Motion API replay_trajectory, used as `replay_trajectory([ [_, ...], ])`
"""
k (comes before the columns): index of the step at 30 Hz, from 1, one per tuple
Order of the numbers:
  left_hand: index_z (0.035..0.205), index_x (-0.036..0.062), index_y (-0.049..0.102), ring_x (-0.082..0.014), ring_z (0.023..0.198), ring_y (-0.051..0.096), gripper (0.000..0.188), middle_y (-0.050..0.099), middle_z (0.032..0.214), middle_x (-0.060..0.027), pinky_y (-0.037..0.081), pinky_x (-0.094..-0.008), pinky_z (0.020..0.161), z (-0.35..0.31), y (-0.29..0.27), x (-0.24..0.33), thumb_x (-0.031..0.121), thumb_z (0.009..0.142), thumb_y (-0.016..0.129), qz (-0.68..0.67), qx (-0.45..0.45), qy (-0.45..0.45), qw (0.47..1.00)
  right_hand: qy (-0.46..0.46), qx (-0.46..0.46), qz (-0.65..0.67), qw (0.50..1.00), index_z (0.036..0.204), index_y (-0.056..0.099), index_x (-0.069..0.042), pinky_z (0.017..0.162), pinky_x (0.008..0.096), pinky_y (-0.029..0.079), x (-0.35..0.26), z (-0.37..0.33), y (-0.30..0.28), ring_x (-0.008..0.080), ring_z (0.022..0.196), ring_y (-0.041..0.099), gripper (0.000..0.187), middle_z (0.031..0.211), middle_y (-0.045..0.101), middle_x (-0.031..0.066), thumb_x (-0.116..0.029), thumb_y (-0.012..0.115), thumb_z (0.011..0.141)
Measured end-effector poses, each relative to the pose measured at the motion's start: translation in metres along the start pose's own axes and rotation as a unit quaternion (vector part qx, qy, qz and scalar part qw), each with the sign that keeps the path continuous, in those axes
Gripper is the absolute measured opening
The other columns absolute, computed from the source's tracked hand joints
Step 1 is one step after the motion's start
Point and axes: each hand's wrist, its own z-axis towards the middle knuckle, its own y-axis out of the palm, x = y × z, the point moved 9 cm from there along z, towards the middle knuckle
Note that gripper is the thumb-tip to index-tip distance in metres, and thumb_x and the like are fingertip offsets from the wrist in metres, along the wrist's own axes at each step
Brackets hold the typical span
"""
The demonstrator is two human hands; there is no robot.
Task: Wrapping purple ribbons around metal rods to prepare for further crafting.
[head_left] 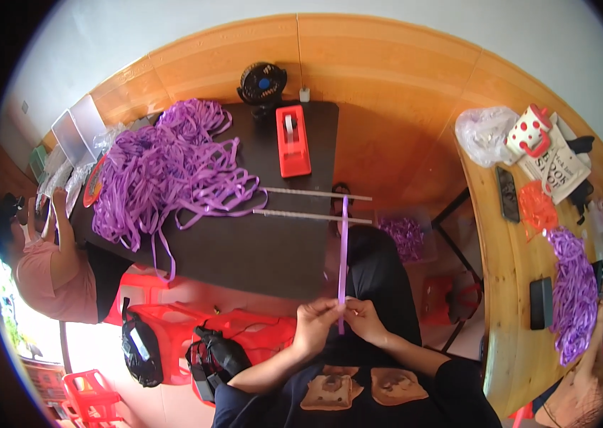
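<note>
A flat purple ribbon [344, 257] runs from the far one of two thin metal rods down to my hands, passing over the near metal rod [312, 215]. The far metal rod [319, 192] lies roughly parallel to it; both stick out past the right edge of the dark table. My left hand [318, 324] pinches the ribbon close to its near end, above my lap. Right beside it, my right hand [365, 322] is closed on the same ribbon, fingertips almost touching the left ones. A short tail hangs below the fingers.
A big tangled heap of purple ribbon [151, 171] covers the left of the dark table [258, 260]. Behind are a red tape dispenser [293, 143] and a black fan [262, 84]. A bin of purple pieces [402, 235] stands below; a wooden table [504, 314] is right. Two people sit nearby.
</note>
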Motion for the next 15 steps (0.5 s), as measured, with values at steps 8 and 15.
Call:
replay_trajectory([
  [8, 0.094, -0.0039, 0.067, -0.0091, 0.064, 0.060, 0.011, 0.065, 0.073, -0.0053, 0.048, -0.0223, 0.057, 0.001, -0.010, -0.011, 0.000, 0.085, 0.065, 0.043, -0.027, -0.048, 0.998, 0.182, -0.053, 0.109, 0.976, 0.098, 0.070, -0.005, 0.062, 0.0183, 0.043, 0.029, -0.043, 0.034, 0.0069, 0.073, 0.060, 0.019, 0.083, 0.069, 0.0024, -0.020, 0.060, 0.092],
  [15, 0.093, -0.0032, 0.067, -0.0064, 0.064, 0.056, 0.014, 0.065, 0.075, -0.0032, 0.044, -0.0203, 0.058, 0.004, -0.007, 0.006, 0.003, 0.081, 0.069, 0.146, -0.027, 0.012, 0.989, 0.207, -0.050, 0.097, 0.972, 0.101, 0.068, -0.005, 0.060, 0.0172, 0.040, 0.023, -0.051, 0.031, 0.0070, 0.072, 0.061, 0.021, 0.085, 0.069, 0.0023, -0.021, 0.062, 0.090],
])
